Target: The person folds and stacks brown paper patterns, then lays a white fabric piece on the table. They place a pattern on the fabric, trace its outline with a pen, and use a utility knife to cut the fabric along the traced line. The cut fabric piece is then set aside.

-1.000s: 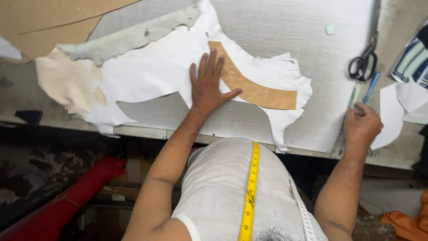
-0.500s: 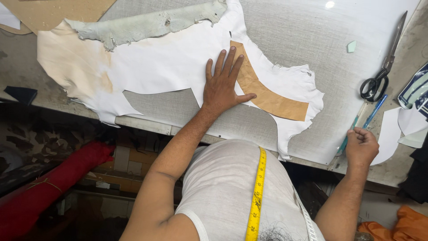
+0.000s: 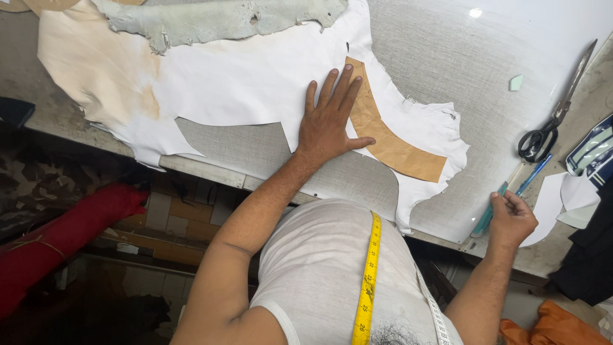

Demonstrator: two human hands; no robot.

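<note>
The left hand (image 3: 329, 121) lies flat, fingers spread wide, pressing down where a curved tan pattern piece (image 3: 389, 137) sits on a white leather hide (image 3: 242, 83); the fingertips cover the pattern's upper end and the rest of it sweeps away to the right of the thumb. The hide spreads well out to the left of that hand, with a tan stain at its far left and a ragged grey-green skin (image 3: 211, 19) lying along its top edge. The right hand (image 3: 511, 220) is at the table's near edge, well apart from the hide, fingers closed on a blue-green pen (image 3: 495, 207). Just above that hand rest black-handled scissors (image 3: 552, 118), and beside it to the right some white paper pieces (image 3: 562, 198). A yellow tape measure (image 3: 368, 281) hangs over the person's shoulder.
</note>
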